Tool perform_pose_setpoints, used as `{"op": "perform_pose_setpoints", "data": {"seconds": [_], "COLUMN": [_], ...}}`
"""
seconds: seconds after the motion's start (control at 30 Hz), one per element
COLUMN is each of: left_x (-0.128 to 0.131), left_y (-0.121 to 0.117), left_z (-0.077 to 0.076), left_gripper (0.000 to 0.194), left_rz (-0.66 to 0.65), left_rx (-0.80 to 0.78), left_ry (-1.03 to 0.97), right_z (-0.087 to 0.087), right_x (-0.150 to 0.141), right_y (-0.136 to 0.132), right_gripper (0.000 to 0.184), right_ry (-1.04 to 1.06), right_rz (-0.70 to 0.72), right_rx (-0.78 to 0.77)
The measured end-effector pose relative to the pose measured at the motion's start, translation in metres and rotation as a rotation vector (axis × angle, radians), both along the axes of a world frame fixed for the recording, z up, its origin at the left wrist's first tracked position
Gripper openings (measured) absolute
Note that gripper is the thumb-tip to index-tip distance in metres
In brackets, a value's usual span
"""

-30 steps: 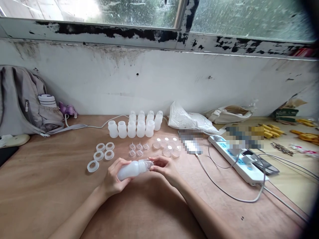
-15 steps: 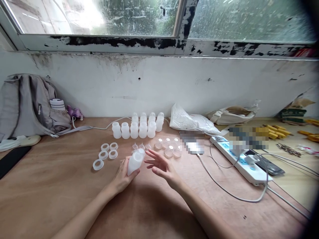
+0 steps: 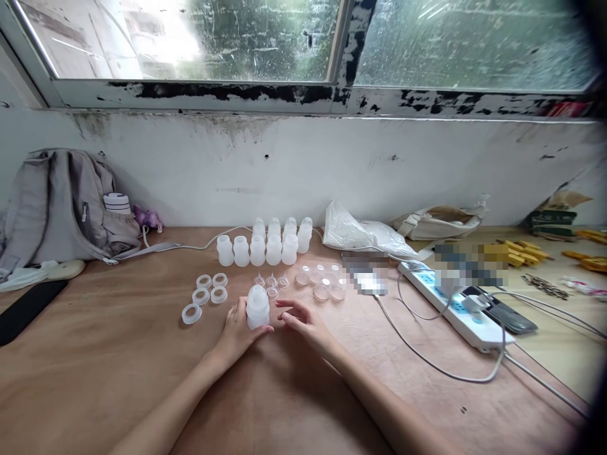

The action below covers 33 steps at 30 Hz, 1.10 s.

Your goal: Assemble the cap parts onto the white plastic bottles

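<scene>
A frosted baby bottle (image 3: 258, 309) with a domed clear cap stands upright in the grasp of my left hand (image 3: 239, 330), whose thumb and fingers go round its left side. Whether its base touches the table cannot be made out. Just to the right is my right hand (image 3: 306, 323), fingers apart and slightly bent, holding nothing and not touching the bottle. Clear silicone nipples (image 3: 271, 281) lie right behind the bottle. Several white collar rings (image 3: 200, 296) are laid out to the left, and several clear round caps (image 3: 321, 291) to the right.
Further back stand open bottle bodies (image 3: 257, 250) in a row, with capped bottles (image 3: 305, 235) behind them. A white plastic bag (image 3: 346, 226) lies against the wall. At right are a power strip (image 3: 455, 309) and looping cables; a grey backpack (image 3: 66, 208) sits at far left.
The bottle has gone from tilted to upright and lower in my left hand. My right hand's fingers have drawn in slightly. The view has shifted a little.
</scene>
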<state>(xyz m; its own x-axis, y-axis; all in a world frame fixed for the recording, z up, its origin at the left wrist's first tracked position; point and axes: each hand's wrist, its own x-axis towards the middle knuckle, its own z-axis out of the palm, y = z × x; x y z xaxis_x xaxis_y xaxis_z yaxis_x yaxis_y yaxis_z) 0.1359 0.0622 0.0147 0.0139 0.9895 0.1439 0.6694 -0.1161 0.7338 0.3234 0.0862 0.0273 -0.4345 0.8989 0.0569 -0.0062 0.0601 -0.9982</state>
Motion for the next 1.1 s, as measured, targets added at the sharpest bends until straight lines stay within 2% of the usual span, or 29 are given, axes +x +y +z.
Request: {"op": "perform_pose_setpoints", "data": {"seconds": [0.07, 0.13, 0.27, 0.4, 0.53, 0.6, 0.73, 0.8, 0.87, 0.9, 0.97, 1.03, 1.1], "left_x": [0.0, 0.001, 0.006, 0.007, -0.005, -0.016, -0.043, -0.056, -0.068, -0.073, -0.081, -0.085, -0.085], "left_y": [-0.001, -0.004, -0.009, -0.013, -0.011, -0.002, 0.037, 0.067, 0.101, 0.118, 0.151, 0.177, 0.196], "left_z": [0.001, 0.008, 0.04, 0.065, 0.079, 0.095, 0.154, 0.184, 0.204, 0.21, 0.211, 0.2, 0.183], "left_gripper": [0.063, 0.064, 0.047, 0.029, 0.028, 0.029, 0.034, 0.038, 0.039, 0.04, 0.04, 0.041, 0.039], "left_rz": [-0.015, -0.036, 0.03, 0.022, -0.005, 0.018, 0.059, 0.084, 0.113, 0.131, 0.174, 0.209, 0.205], "left_rx": [0.095, 0.214, 0.357, 0.313, 0.274, 0.281, 0.421, 0.503, 0.554, 0.551, 0.475, 0.361, 0.297], "left_ry": [0.019, -0.011, -0.104, -0.061, -0.039, -0.053, -0.066, -0.032, 0.031, 0.067, 0.099, 0.147, 0.167], "right_z": [-0.002, -0.003, -0.008, -0.014, -0.018, -0.02, -0.022, -0.021, -0.018, -0.016, -0.013, -0.012, -0.013], "right_x": [0.0, 0.0, 0.001, 0.002, 0.003, 0.002, 0.002, 0.002, 0.001, 0.001, 0.001, 0.0, 0.0], "right_y": [0.002, 0.003, 0.006, 0.01, 0.014, 0.016, 0.016, 0.015, 0.013, 0.012, 0.01, 0.01, 0.01], "right_gripper": [0.031, 0.032, 0.032, 0.032, 0.031, 0.031, 0.031, 0.032, 0.031, 0.03, 0.029, 0.029, 0.029], "right_ry": [-0.015, -0.015, 0.006, 0.008, 0.013, 0.012, -0.012, -0.028, -0.049, -0.062, -0.082, -0.091, -0.091], "right_rz": [-0.014, -0.027, -0.059, -0.079, -0.083, -0.085, -0.094, -0.103, -0.111, -0.113, -0.116, -0.118, -0.119], "right_rx": [-0.006, -0.012, -0.016, -0.007, -0.015, -0.017, -0.019, -0.013, -0.001, 0.006, 0.015, 0.017, 0.016]}}
